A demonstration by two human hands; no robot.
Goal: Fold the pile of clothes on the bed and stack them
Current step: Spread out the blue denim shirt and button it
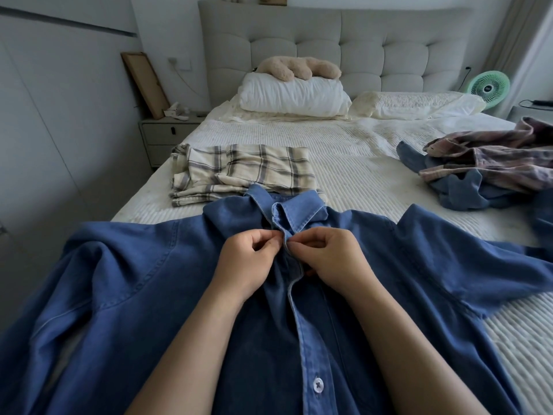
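A blue denim shirt [374, 280] lay spread front-up across the near edge of the bed [359, 163], sleeves out to both sides. The left hand [248, 259] and right hand [329, 259] each pinched the button placket just below the collar. Beyond the collar sat a folded plaid garment [242, 172] toward the bed's left edge; unfolded clothes [490, 163] lay heaped at the right edge

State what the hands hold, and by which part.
Both the left hand and right hand pinch the blue denim shirt at its front placket, just below the collar.
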